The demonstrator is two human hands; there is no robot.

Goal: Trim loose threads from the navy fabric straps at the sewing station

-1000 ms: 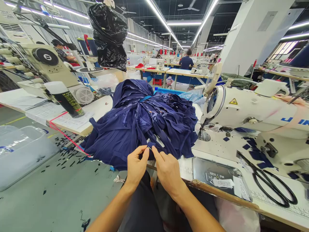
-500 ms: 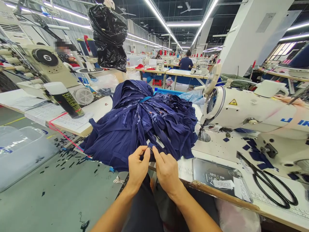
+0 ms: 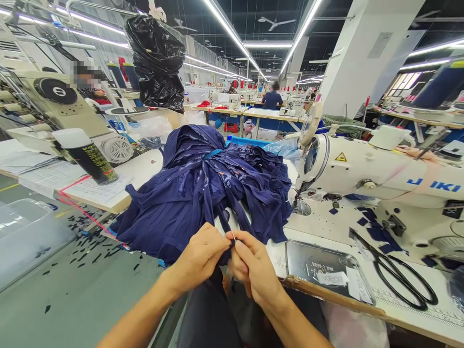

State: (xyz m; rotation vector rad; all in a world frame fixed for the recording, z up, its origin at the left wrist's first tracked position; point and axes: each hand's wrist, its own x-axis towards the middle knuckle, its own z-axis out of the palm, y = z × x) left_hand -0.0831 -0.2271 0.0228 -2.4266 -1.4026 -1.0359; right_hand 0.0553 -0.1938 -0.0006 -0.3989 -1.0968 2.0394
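Head view: slim, shiny sliver [image 3: 234,236] at hands [image 3: 255,263], gathered cloth [image 3: 163,217] beyond

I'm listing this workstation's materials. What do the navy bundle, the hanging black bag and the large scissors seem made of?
Navy bundle: matte fabric, limp in its folds, with lace-like parts; fibre unclear.
Black bag: probably thin, glossy plastic, going by its crinkles and bright highlights.
Large scissors: probably metal, from the slim, faintly shiny dark handles; possibly coated.
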